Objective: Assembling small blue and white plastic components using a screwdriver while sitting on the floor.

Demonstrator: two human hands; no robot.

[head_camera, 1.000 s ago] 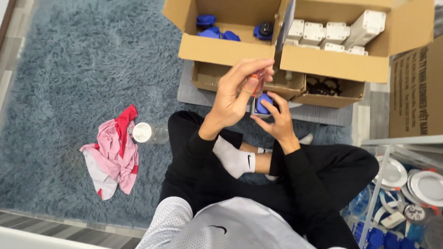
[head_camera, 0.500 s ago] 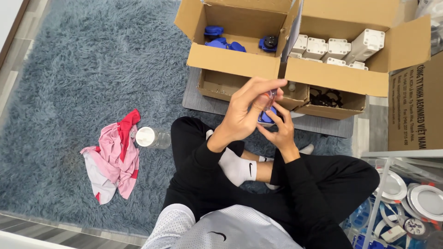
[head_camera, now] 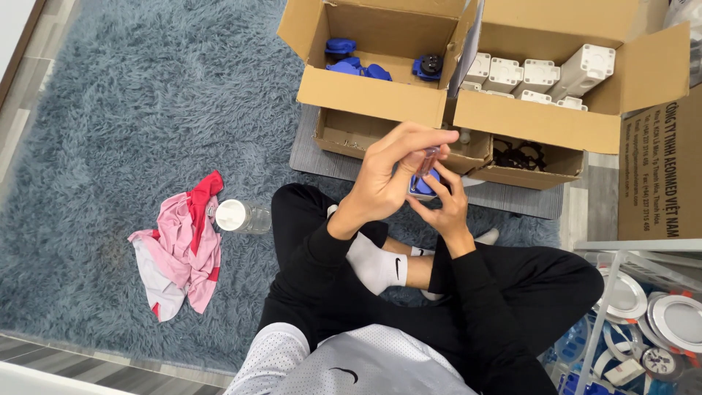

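Since the frame half a second back, both hands have stayed raised together over the crossed legs, with the left fingers curling further over the top.

At the centre, the left hand (head_camera: 387, 179) pinches a small, slim translucent piece (head_camera: 428, 159) between thumb and fingertips; its long axis runs from about 1 o'clock down to 7 o'clock, lower end meeting the blue part (head_camera: 424, 186). The right hand (head_camera: 442, 208) cups that blue part from below, fingers closed around it.

At 12 o'clock stands an open cardboard box (head_camera: 373, 95) holding several blue parts (head_camera: 351, 62). Just beside it at 1 o'clock, a second open box (head_camera: 541, 121) holds white square-ended blocks (head_camera: 541, 73) standing in rows. Below them, 2 shallow cardboard trays (head_camera: 526, 175) sit side by side; the one at 2 o'clock holds dark rings (head_camera: 521, 155), though I cannot tell their kind.

All sits on a shaggy grey-blue rug (head_camera: 131, 110), the boxes on a flat grey mat (head_camera: 311, 157). At 9 o'clock lie a crumpled pink and red cloth (head_camera: 181, 245) and a clear bottle with a white cap (head_camera: 241, 216). At 4 o'clock a rack (head_camera: 607, 314) holds round white discs (head_camera: 676, 322).
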